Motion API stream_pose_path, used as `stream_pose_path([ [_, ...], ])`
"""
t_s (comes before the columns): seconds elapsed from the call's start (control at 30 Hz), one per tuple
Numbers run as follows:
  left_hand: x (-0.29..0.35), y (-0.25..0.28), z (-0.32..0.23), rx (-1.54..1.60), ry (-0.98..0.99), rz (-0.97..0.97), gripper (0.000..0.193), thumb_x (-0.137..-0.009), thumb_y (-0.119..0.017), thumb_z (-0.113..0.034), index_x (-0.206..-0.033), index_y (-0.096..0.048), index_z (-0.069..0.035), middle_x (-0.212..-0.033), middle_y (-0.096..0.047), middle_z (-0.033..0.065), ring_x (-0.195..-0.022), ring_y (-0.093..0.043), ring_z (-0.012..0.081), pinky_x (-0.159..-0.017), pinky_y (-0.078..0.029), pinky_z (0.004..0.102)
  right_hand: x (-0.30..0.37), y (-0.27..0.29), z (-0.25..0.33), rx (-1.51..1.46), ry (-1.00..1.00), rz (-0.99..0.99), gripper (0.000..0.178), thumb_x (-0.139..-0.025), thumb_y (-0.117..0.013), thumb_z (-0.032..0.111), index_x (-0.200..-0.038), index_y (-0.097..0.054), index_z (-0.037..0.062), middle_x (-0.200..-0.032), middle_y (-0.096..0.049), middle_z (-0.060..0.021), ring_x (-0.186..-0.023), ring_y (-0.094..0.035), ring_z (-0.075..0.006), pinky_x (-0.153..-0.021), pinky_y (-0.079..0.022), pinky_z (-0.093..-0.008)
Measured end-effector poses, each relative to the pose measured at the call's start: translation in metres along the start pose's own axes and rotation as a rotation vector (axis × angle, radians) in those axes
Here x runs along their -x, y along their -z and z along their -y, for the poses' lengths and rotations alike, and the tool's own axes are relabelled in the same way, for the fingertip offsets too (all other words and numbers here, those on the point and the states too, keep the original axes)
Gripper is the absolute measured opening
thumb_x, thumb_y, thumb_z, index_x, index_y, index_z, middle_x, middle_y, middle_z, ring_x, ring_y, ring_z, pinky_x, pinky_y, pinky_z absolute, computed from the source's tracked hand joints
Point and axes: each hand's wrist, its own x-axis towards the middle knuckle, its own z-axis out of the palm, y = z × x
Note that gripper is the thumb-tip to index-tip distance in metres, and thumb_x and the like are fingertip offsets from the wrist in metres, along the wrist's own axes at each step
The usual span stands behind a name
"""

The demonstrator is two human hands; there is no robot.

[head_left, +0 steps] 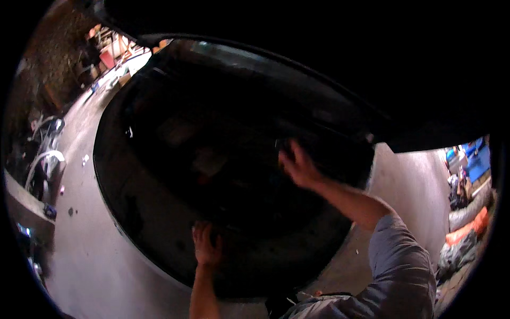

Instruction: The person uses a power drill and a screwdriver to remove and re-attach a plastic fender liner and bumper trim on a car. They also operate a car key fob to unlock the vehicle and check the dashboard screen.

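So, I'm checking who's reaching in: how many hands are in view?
2: left hand at the near side of the dark car, right hand farther in, rightward; darkness may hide others.

Orange bundle (468, 229) below a blue item (479, 162), right of pale floor (409, 196).

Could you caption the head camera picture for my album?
Left hand nearer, right hand farther out, over what looks like an open vehicle in deep shadow.

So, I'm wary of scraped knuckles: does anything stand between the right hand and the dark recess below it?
Nothing visible stands between the right hand and the dark recess, but darkness could hide parts; the left hand is off aside.
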Motion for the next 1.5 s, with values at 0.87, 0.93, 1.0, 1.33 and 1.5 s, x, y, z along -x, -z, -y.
stream_pose_path([
  [0.87,0.133,-0.297,-0.459,-0.006,-0.095,-0.127,0.042,-0.093,-0.065,-0.018,-0.130,-0.053,-0.005,-0.131,-0.055,0.0144,-0.125,-0.048,0.0362,-0.109,-0.031,0.0499,0.491,0.475,-0.160,-1.296,-0.090,-0.579,0.034,-0.095,-0.053,0.015,-0.126,-0.055,0.0002,-0.088,-0.062,-0.0119,-0.060,-0.049,-0.0094,-0.047,-0.033,-0.0216],
  [0.93,0.131,-0.341,-0.478,-0.022,-0.158,-0.078,0.043,-0.090,-0.065,-0.017,-0.129,-0.053,-0.006,-0.130,-0.055,0.0147,-0.124,-0.049,0.0364,-0.109,-0.032,0.0507,0.478,0.500,-0.221,-1.256,-0.191,-0.679,0.030,-0.095,-0.055,0.016,-0.121,-0.057,0.0001,-0.088,-0.062,-0.0101,-0.065,-0.052,-0.0100,-0.049,-0.036,-0.0213],
  [1.0,0.121,-0.392,-0.498,-0.029,-0.171,0.001,0.043,-0.087,-0.066,-0.015,-0.128,-0.053,-0.006,-0.129,-0.056,0.0149,-0.124,-0.049,0.0366,-0.109,-0.032,0.0518,0.459,0.524,-0.299,-1.152,-0.307,-0.824,0.026,-0.094,-0.056,0.018,-0.113,-0.059,0.0010,-0.083,-0.060,-0.0073,-0.063,-0.051,-0.0099,-0.048,-0.036,-0.0217],
  [1.33,-0.012,-0.661,-0.598,-0.041,0.308,1.042,0.041,-0.084,-0.071,-0.024,-0.118,-0.066,-0.003,-0.120,-0.065,0.0172,-0.121,-0.057,0.0322,-0.102,-0.045,0.0449,0.766,0.606,-0.687,-0.500,-1.458,-1.737,0.027,-0.091,-0.061,0.023,-0.094,-0.073,-0.0017,-0.084,-0.069,-0.0075,-0.067,-0.061,-0.0223,-0.061,-0.051,-0.0375],
  [1.5,-0.141,-0.786,-0.664,0.089,0.426,1.084,0.042,-0.087,-0.071,-0.029,-0.118,-0.067,-0.001,-0.111,-0.072,0.0169,-0.103,-0.069,0.0285,-0.090,-0.053,0.0393,0.884,0.679,-0.683,-0.430,-1.946,-1.974,0.048,-0.087,-0.060,0.046,-0.108,-0.068,0.0041,-0.100,-0.072,-0.0140,-0.091,-0.069,-0.0318,-0.080,-0.053,-0.0511],
])
